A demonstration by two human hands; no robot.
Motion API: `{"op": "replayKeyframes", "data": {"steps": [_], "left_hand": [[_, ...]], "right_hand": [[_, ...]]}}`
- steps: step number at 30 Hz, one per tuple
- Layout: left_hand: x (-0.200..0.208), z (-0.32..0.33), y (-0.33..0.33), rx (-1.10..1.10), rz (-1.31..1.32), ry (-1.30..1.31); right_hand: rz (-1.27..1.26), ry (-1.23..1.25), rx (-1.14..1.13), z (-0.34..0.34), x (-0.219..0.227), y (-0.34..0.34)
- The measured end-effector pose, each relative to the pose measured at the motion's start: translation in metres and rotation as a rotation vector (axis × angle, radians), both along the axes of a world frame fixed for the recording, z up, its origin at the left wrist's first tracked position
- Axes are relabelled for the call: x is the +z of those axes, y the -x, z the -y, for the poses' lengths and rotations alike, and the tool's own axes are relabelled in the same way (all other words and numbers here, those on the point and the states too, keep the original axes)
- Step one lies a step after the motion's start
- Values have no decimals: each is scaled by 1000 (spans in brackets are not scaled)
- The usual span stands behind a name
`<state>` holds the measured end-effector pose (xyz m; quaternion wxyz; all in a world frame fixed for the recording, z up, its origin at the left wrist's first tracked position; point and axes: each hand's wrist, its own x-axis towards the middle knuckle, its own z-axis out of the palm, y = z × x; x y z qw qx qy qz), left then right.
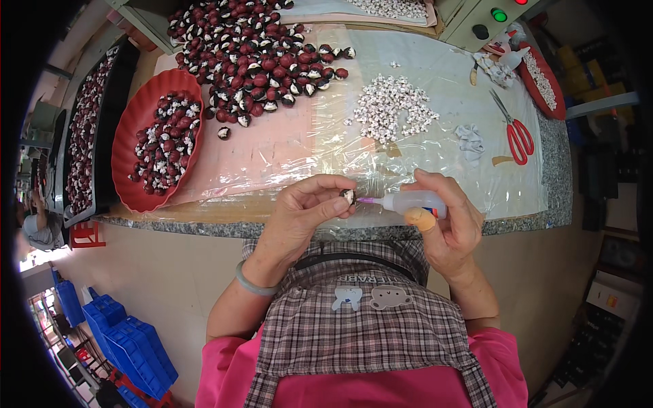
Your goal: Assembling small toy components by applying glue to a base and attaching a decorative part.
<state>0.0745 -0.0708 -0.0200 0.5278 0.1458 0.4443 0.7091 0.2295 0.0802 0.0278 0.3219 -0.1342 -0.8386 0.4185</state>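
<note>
Between the thumb and fingers of my left hand (309, 204) is a small round piece (348, 196), dark with a white patch. My right hand (449, 221) grips a small clear squeeze bottle (408, 202) lying sideways, its thin purple nozzle (369, 200) pointing at the round piece and touching or nearly touching it. An orange cover wraps my right thumb. Beyond my hands, a pile of tiny white pieces (391, 109) lies on the plastic-covered table. Farther left spreads a big heap of dark red, black and white round pieces (262, 71).
A red scalloped bowl (122, 156) of red and white pieces stands at left, beside a black tray (109, 129) of similar ones. At right lie red-handled scissors (520, 141), a crumpled white cloth (470, 143) and a red dish (554, 109) of white bits. A machine with lit buttons (490, 20) stands behind.
</note>
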Motion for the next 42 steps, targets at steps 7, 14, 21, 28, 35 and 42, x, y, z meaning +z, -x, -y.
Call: {"op": "replayKeyframes", "data": {"steps": [7,14,21,28,35,42], "left_hand": [[2,4,5,-8,20,-28],[-2,7,8,7,28,-36],[-2,6,9,0,31,-51],[-4,5,8,0,16,-32],[2,4,8,11,16,-26],[2,3,6,3,-27,-33]], "right_hand": [[-86,687,6,-15,-4,-8],[-126,1069,36,-47,-25,6],[376,506,-186,-54,-24,32],[398,-299,-205,-57,-38,51],[429,-289,-170,-58,-34,56],[322,571,-33,-47,-19,40]]}}
